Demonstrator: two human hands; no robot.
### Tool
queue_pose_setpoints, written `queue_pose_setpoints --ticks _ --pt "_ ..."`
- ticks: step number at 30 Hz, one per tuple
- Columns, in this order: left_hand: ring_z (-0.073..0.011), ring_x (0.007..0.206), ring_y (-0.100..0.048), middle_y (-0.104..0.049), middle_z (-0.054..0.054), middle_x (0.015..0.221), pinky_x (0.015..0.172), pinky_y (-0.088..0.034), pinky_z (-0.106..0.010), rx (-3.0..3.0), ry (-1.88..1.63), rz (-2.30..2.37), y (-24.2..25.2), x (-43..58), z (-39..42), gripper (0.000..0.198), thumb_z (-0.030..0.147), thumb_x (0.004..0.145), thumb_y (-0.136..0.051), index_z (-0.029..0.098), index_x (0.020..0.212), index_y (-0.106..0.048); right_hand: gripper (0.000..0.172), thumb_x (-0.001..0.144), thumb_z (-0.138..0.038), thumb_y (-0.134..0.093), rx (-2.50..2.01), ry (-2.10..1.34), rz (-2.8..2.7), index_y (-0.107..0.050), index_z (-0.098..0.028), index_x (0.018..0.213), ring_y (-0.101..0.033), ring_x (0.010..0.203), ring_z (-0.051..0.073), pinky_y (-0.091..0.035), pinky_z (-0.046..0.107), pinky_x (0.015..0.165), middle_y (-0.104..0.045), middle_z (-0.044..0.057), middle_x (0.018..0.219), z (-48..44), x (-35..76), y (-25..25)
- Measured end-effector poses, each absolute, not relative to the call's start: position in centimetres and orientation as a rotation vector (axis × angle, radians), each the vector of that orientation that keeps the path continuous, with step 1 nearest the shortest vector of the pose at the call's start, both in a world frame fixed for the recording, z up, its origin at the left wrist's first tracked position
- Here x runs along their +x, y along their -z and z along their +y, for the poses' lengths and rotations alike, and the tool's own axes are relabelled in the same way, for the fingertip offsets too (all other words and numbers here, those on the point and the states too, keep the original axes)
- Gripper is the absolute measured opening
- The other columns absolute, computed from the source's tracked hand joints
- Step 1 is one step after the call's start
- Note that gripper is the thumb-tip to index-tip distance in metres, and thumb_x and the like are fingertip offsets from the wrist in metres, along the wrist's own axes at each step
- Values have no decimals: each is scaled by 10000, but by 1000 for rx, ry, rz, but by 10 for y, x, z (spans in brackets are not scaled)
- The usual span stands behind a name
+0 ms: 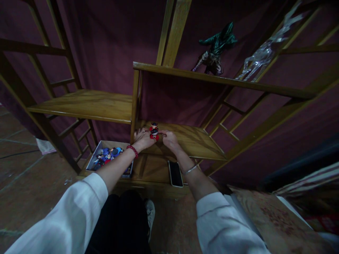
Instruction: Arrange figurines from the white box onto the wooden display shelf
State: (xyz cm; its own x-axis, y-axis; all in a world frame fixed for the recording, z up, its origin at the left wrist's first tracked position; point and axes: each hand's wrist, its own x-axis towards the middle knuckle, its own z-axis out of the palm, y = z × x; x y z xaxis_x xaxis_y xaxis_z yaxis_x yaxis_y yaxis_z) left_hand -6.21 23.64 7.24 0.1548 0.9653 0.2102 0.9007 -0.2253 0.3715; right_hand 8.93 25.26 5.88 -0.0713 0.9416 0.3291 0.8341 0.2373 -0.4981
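Two small toy figurines with black and red parts stand one behind the other on the middle wooden shelf. The front figurine is between my hands, and the rear figurine shows just behind it. From the left, my left hand has its fingers closed against the front figurine's base. My right hand reaches in from the other side, its index fingertip at the same figurine and its other fingers curled. The fingertips are small and partly hidden.
A box of several mixed figurines sits on the lower board at left. Beside it lies a phone. Above, the upper shelf bears a green-hooded statue and a clear figure. A left shelf adjoins the upright.
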Motion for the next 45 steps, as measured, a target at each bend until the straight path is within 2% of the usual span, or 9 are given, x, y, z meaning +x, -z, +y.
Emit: queue_pose_setpoints --ticks 18,24,31,37,45 --pt "-251 1065 -439 -554 -72 1103 924 -311 -364 2273 -636 1840 -74 -65 232 485 561 714 -408 224 990 -623 299 745 -136 -436 -1622 -322 -1868 -659 -224 924 -611 831 119 -455 224 793 -672 -2 962 239 85 -58" --pt "-233 1048 -449 -573 -52 1072 905 -321 -344 2309 -630 1854 -74 -66 229 406 506 726 -426 243 964 -625 290 745 -140 -439 -1604 -300 -1882 -659 -217 918 -610 828 122 -450 224 792 -672 7 960 237 83 -59" --pt "-243 1034 -448 -571 -68 1056 908 -319 -356 2300 -660 1832 -74 -67 229 404 495 726 -436 231 964 -629 285 736 -162 -443 -1617 -320 -1849 -660 -222 911 -606 751 115 -456 221 761 -678 -7 901 236 82 -59" --pt "-232 1034 -444 -568 -54 1054 907 -324 -346 2349 -676 1825 -70 -68 231 342 430 733 -455 244 965 -624 269 721 -175 -463 -1626 -302 -1845 -659 -225 899 -594 721 116 -452 219 742 -676 -20 799 235 82 -58" --pt "-242 1046 -436 -571 -73 1056 895 -331 -352 2371 -680 1812 -69 -69 230 336 372 740 -464 224 999 -619 251 730 -211 -481 -1634 -283 -1862 -652 -211 913 -599 738 129 -451 240 763 -679 3 829 235 82 -58"
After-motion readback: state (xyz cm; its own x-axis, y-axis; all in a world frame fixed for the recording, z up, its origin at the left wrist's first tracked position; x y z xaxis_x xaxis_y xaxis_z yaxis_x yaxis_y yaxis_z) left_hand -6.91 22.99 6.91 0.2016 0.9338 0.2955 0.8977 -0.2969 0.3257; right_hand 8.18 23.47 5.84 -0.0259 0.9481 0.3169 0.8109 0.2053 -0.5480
